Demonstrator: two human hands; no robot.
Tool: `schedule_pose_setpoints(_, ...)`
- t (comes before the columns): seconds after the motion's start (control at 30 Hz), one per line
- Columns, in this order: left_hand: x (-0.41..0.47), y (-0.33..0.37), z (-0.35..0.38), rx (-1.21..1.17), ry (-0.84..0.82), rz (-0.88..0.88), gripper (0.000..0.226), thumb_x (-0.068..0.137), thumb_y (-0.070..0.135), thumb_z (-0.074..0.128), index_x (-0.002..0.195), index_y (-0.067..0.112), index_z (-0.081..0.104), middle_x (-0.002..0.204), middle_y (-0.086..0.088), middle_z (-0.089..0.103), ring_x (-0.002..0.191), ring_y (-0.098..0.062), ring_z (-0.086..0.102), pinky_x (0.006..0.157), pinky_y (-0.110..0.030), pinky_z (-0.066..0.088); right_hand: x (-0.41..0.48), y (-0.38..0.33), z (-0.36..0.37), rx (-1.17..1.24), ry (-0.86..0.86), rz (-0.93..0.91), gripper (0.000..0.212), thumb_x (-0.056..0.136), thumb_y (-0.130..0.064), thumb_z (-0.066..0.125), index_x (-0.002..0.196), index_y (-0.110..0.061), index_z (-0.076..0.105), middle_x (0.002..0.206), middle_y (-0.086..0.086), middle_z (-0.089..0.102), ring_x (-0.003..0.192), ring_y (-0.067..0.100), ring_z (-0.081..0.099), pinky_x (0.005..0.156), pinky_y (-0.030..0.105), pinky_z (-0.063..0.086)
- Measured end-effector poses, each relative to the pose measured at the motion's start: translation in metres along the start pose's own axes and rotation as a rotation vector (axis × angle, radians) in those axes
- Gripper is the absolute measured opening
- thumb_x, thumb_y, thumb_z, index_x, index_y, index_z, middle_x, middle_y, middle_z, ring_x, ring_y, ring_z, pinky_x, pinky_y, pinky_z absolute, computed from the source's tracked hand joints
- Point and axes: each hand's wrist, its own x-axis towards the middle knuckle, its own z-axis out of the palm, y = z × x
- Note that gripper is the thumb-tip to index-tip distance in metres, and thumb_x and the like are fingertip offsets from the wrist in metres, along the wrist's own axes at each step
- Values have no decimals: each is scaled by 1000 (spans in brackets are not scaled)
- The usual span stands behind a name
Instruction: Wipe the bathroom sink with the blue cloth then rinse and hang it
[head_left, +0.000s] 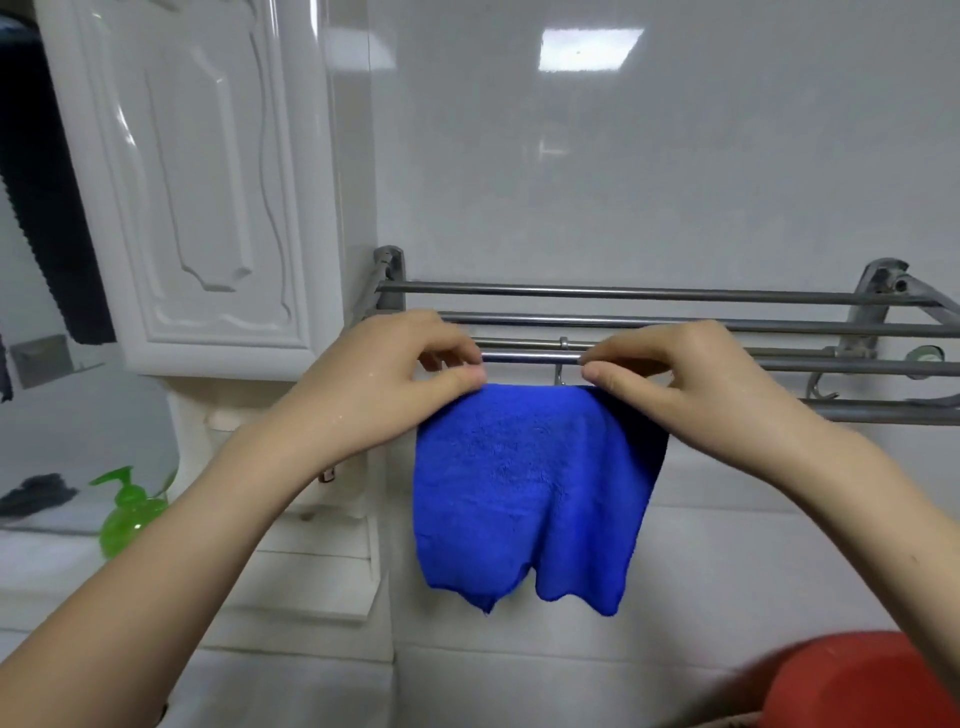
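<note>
The blue cloth (530, 493) hangs straight down in front of the metal towel rack (675, 325) on the tiled wall. My left hand (395, 379) pinches the cloth's top left corner between thumb and fingers. My right hand (680, 379) pinches the top right corner the same way. Both hands hold the top edge level with the rack's front bars; whether the cloth lies over the lowest bar is hidden. The sink is out of view.
A white cabinet door (202, 182) stands left of the rack. Below it sits a green soap pump bottle (127, 514) on a white ledge. Hooks (823, 387) hang under the rack. A red round object (862, 680) fills the bottom right corner.
</note>
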Motion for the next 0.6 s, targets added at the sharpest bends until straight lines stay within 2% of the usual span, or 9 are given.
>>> schedule_pose_setpoints(0.1, -16, -1, 10, -52, -10, 13, 31, 74, 60, 59, 99, 43, 65, 96, 25, 60, 93, 5, 56, 68, -12, 46, -15, -2, 10, -23, 23, -99, 38, 84, -55, 59, 106, -28, 73, 99, -19, 70, 95, -3, 63, 81, 15, 47)
schedule_pose_setpoints(0.17, -22, -5, 18, -33, 31, 46, 30, 79, 50, 62, 106, 39, 67, 96, 19, 60, 94, 0, 57, 78, -23, 50, -23, 0, 21, -106, 31, -101, 43, 84, -57, 60, 114, -28, 70, 105, -18, 68, 99, 2, 61, 83, 23, 49)
schedule_pose_setpoints(0.27, -24, -8, 24, -64, 92, 73, 29, 85, 41, 60, 111, 29, 69, 96, 14, 60, 93, -6, 58, 82, -32, 49, -27, 2, 31, -162, 121, -125, 33, 90, -39, 65, 117, -21, 70, 107, -9, 70, 101, 14, 64, 83, 36, 52)
schedule_pose_setpoints(0.37, -20, -7, 24, -70, 78, 78, 24, 90, 38, 54, 104, 28, 71, 93, 14, 61, 92, -7, 58, 79, -30, 47, -22, 2, 31, -85, 146, -118, 23, 92, -29, 66, 111, -20, 73, 103, -11, 73, 98, 10, 66, 84, 33, 52)
schedule_pose_setpoints(0.43, -14, -6, 21, -15, 19, 62, 28, 93, 42, 45, 86, 28, 68, 82, 12, 60, 84, -5, 57, 73, -29, 44, -14, 0, 24, -8, 81, -33, 22, 93, -37, 59, 101, -24, 76, 90, -18, 73, 86, 0, 64, 76, 28, 50)
schedule_pose_setpoints(0.5, -10, -5, 18, 30, -74, 21, 40, 94, 47, 35, 65, 25, 53, 64, 7, 54, 66, -7, 53, 61, -31, 39, -9, 0, 21, -71, -22, 49, 39, 93, -47, 43, 84, -20, 70, 63, -10, 61, 60, 3, 51, 58, 31, 41)
schedule_pose_setpoints(0.53, -9, -5, 19, 35, -97, 7, 43, 94, 48, 32, 62, 24, 47, 60, 6, 52, 61, -9, 51, 57, -31, 36, -8, -1, 22, -123, -57, 64, 44, 93, -49, 38, 80, -17, 65, 58, -4, 54, 56, 9, 45, 54, 33, 37)
schedule_pose_setpoints(0.6, -11, -4, 20, 54, -102, 4, 43, 96, 48, 29, 62, 26, 45, 60, 5, 53, 61, -9, 51, 56, -31, 35, -8, -3, 23, -182, -78, 57, 44, 96, -46, 35, 79, -15, 62, 58, -1, 53, 59, 14, 45, 55, 35, 39)
